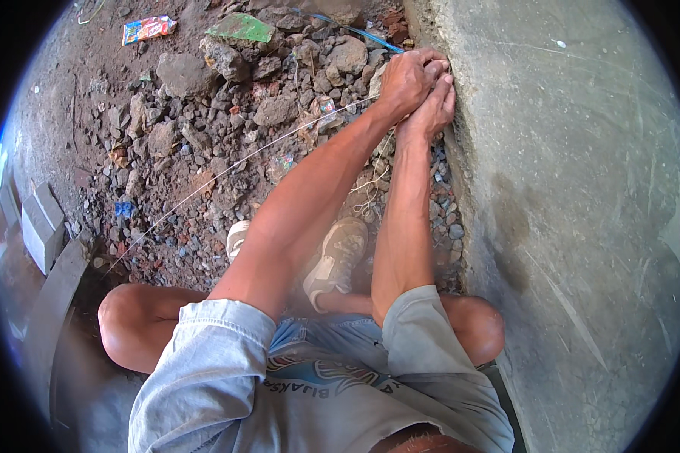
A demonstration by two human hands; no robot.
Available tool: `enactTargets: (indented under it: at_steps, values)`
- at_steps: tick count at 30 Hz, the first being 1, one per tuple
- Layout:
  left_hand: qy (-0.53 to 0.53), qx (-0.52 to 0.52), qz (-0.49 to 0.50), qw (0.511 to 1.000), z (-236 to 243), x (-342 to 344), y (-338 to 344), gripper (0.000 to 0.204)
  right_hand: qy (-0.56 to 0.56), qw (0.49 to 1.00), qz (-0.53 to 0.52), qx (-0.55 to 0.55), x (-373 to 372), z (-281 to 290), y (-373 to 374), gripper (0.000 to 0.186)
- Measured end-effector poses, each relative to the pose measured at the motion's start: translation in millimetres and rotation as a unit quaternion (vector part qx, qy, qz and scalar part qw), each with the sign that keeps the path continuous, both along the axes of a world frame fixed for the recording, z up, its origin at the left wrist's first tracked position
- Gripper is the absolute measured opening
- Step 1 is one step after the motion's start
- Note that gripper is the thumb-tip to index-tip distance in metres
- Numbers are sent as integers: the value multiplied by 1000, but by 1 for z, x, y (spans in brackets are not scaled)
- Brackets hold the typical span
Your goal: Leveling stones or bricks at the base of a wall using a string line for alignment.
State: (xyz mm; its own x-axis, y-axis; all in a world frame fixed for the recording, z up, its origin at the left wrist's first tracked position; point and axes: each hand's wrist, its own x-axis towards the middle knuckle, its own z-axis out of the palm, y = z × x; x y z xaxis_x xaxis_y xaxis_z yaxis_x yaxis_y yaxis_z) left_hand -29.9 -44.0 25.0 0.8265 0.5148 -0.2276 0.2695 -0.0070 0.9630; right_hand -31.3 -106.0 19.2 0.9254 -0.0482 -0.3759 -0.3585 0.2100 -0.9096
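My left hand (408, 81) and my right hand (429, 112) meet at the rough edge of a concrete slab (567, 151). The fingers of both are curled close together against that edge, and whatever lies between them is hidden. From the lower left, a taut white string (243, 160) crosses the rubble and passes behind my left wrist. A loose, tangled length of pale string (369, 198) hangs below the hands, between my forearms. Just beyond my left hand, a thin blue cord (370, 35) ends near the knuckles.
Broken stones and gravel (276, 111) cover the ground left of the slab. A green scrap (242, 28) and a red-and-blue wrapper (148, 30) lie farther off. Grey blocks (44, 226) stand at the left. My shoes (338, 257) rest on the gravel below my forearms.
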Motion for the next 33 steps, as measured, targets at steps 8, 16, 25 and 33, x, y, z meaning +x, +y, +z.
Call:
enactTargets:
  at_steps: [8,16,25,33]
  values:
    - [6,-11,5,1000,-3,1,-2,27,-8,1000,-13,-8,0,2,2,37]
    - [11,-30,4,999,-3,-3,-1,27,-54,992,5,-118,-3,-4,-2,36]
    - [-6,-46,31,998,1,-1,1,26,-64,991,11,-120,1,-1,2,38]
    - [-15,-9,19,1000,-2,0,-1,26,10,999,-41,-4,-5,12,11,37]
